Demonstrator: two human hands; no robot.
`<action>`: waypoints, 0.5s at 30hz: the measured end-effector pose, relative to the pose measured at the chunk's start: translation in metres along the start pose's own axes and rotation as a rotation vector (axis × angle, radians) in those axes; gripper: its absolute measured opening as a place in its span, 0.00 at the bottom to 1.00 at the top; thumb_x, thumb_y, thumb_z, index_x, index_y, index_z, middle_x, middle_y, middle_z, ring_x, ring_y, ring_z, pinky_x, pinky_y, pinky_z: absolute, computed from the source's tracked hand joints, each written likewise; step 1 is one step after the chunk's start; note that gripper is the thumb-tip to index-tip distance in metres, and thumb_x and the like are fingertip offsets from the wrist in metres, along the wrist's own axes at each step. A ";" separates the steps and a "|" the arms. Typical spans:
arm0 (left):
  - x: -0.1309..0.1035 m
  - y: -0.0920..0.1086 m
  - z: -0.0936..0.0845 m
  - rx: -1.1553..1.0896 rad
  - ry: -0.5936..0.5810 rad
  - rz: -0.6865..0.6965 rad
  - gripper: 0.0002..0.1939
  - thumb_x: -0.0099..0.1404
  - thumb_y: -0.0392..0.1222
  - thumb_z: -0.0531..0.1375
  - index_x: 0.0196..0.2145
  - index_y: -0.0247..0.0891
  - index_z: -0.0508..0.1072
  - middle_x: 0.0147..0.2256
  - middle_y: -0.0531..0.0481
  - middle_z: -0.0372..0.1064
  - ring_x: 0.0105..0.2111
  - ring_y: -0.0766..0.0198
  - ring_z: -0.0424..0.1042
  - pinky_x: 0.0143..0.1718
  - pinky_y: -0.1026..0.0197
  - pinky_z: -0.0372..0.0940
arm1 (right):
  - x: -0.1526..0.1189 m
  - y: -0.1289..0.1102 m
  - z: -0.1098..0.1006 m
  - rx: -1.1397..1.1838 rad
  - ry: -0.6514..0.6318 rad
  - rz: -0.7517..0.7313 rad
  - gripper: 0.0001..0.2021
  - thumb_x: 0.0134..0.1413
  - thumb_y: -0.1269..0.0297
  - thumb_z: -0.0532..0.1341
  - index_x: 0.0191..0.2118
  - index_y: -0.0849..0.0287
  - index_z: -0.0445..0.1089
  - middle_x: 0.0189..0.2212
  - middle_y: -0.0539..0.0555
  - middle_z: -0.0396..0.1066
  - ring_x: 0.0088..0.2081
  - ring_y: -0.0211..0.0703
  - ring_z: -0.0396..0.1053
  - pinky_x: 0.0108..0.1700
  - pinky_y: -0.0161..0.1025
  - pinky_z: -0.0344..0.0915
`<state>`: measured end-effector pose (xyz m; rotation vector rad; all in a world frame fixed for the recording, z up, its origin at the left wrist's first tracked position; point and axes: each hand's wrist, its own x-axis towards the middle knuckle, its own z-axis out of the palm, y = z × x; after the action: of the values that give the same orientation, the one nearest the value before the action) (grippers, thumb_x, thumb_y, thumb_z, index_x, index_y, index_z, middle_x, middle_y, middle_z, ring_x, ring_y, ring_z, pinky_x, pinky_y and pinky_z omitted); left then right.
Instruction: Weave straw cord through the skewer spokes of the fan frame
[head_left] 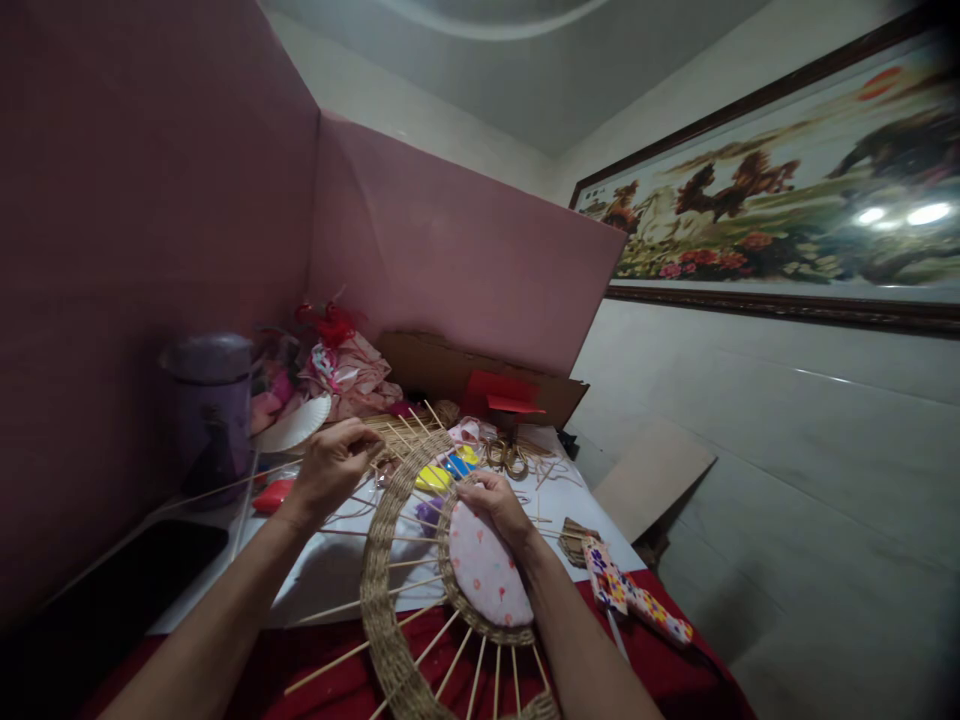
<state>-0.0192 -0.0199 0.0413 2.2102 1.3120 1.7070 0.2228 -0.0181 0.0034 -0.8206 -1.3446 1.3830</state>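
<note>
A round woven frame [381,590] of brownish twine fills the lower middle, with thin pale sticks radiating through its outer band. At its centre sits an oval pad of pale printed fabric [484,572], edged by a narrow woven ring. My right hand [496,508] grips this inner ring at its upper edge, thumb toward the pad. Beside the outer band's upper left, my left hand [337,468] is closed in a pinch on what looks like a thin strand of twine [262,472]; its fingertips are small and dim.
A purple lidded container [214,420] stands left, near a dark flat device [142,575]. Behind lie pink cloth [360,375], yellow packets [433,479] and scissors [496,457]. A patterned glue gun [634,595] rests at right on red cloth. Pink panels [457,250] border the table.
</note>
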 end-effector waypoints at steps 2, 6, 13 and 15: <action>-0.001 0.000 0.002 -0.027 -0.057 0.023 0.07 0.57 0.39 0.58 0.24 0.36 0.72 0.24 0.51 0.68 0.25 0.66 0.65 0.28 0.64 0.58 | 0.001 0.001 -0.001 0.002 0.008 -0.011 0.12 0.35 0.60 0.69 0.20 0.63 0.67 0.17 0.45 0.60 0.20 0.29 0.51 0.24 0.31 0.46; -0.001 0.001 0.004 -0.062 -0.110 0.041 0.08 0.58 0.39 0.58 0.23 0.36 0.72 0.24 0.50 0.68 0.26 0.66 0.65 0.28 0.64 0.58 | 0.002 0.001 -0.001 0.008 0.003 -0.014 0.12 0.36 0.60 0.68 0.22 0.63 0.69 0.18 0.46 0.61 0.21 0.29 0.52 0.25 0.32 0.47; -0.002 0.001 0.005 -0.057 -0.131 0.055 0.07 0.57 0.36 0.58 0.23 0.36 0.70 0.24 0.51 0.68 0.26 0.66 0.65 0.28 0.64 0.57 | 0.002 0.001 -0.001 0.010 0.016 -0.019 0.13 0.36 0.60 0.68 0.21 0.63 0.67 0.17 0.45 0.59 0.20 0.29 0.50 0.25 0.32 0.44; -0.002 0.002 0.006 -0.054 -0.138 0.067 0.07 0.57 0.36 0.58 0.22 0.37 0.70 0.24 0.52 0.67 0.26 0.67 0.64 0.28 0.64 0.57 | 0.002 0.001 -0.001 0.007 0.020 -0.025 0.13 0.35 0.60 0.68 0.21 0.63 0.67 0.17 0.45 0.59 0.20 0.29 0.50 0.25 0.32 0.44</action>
<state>-0.0138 -0.0197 0.0386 2.3182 1.1603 1.5590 0.2225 -0.0157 0.0024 -0.8080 -1.3296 1.3562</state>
